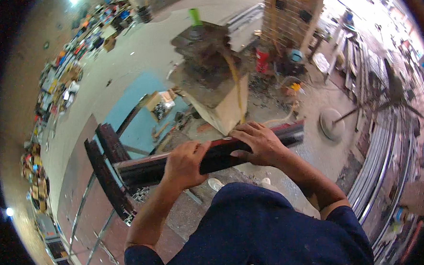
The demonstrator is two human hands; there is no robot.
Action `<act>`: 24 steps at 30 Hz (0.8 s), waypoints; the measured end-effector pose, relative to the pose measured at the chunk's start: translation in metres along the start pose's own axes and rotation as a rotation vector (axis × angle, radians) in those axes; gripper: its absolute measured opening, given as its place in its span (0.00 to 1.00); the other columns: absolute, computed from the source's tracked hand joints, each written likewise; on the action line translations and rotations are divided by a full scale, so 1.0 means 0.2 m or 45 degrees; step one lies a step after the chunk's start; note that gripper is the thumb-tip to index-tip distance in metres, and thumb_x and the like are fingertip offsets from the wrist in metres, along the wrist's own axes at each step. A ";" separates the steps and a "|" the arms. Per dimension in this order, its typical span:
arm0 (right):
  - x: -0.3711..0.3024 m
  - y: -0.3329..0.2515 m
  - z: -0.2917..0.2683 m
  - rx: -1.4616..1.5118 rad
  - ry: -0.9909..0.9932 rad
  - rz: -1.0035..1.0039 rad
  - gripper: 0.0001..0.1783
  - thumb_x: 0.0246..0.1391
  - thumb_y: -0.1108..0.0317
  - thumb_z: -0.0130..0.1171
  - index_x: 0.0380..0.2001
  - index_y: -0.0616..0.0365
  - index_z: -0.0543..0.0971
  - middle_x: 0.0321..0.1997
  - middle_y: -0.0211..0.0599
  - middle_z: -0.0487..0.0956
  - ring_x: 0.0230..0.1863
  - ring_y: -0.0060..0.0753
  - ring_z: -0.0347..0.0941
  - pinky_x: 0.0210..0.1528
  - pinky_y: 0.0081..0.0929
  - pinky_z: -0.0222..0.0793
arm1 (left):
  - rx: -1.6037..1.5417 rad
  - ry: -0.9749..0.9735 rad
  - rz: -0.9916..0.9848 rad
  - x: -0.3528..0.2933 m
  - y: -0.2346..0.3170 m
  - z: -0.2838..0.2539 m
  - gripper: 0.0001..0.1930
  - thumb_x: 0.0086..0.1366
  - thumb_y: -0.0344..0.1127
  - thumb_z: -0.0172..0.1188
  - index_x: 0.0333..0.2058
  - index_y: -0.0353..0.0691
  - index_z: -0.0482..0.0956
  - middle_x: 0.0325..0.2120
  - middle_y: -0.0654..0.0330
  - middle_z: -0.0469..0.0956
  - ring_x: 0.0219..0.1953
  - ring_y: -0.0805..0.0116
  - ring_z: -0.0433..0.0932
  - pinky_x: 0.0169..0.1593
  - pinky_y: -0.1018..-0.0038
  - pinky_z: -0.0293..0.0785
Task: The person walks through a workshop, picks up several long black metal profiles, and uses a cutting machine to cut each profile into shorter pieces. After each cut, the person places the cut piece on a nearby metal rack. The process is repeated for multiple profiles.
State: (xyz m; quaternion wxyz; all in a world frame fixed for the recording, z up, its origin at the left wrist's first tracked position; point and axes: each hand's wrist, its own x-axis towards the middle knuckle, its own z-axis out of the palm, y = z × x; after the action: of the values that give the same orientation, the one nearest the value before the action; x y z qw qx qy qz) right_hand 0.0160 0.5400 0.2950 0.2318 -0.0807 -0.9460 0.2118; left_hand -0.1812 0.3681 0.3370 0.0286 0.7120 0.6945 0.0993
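A long, dark metal profile with a reddish-brown upper face lies across in front of my body, held in both hands. My left hand is wrapped round it left of the middle, the thumb along its near side. Farther right, my right hand grips it from above, fingers over the far edge and thumb on the near side. Its left end meets or overlaps other dark profiles, which rest on a stand; whether they are joined I cannot tell.
Beyond the profile stands a grimy machine with a green piece on top. A carton of small parts sits on a blue sheet. To the right are a standing fan and long metal bars. A brick pillar rises behind.
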 end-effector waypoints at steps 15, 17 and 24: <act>-2.22 0.45 0.16 0.480 -0.058 1.841 0.30 0.60 0.41 0.41 0.38 0.59 0.76 0.35 0.56 0.78 0.38 0.59 0.73 0.42 0.42 0.67 | -0.435 -0.171 0.609 0.52 1.00 0.71 0.30 0.50 0.45 0.65 0.52 0.41 0.70 0.52 0.50 0.66 0.57 0.48 0.63 0.60 0.58 0.60; -2.45 0.47 0.20 0.388 -0.108 2.019 0.32 0.60 0.40 0.40 0.39 0.59 0.77 0.39 0.56 0.78 0.41 0.59 0.73 0.44 0.43 0.66 | -0.423 -0.296 0.409 0.38 0.85 0.87 0.30 0.51 0.45 0.65 0.52 0.40 0.70 0.52 0.49 0.66 0.57 0.48 0.64 0.60 0.59 0.61; -2.83 0.74 0.17 -0.133 -0.595 2.468 0.37 0.58 0.38 0.38 0.44 0.63 0.77 0.49 0.56 0.75 0.53 0.56 0.70 0.55 0.43 0.65 | -0.303 -1.057 -0.597 -0.41 0.19 1.40 0.33 0.56 0.51 0.60 0.55 0.35 0.68 0.54 0.44 0.68 0.57 0.46 0.65 0.59 0.59 0.61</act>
State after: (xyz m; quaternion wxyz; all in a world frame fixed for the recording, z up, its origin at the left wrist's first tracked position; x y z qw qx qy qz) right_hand 0.5061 0.5187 -0.0254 -0.2369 -0.7841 -0.5017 0.2782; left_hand -0.0952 0.3133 0.0611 0.4056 0.5078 0.7500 -0.1233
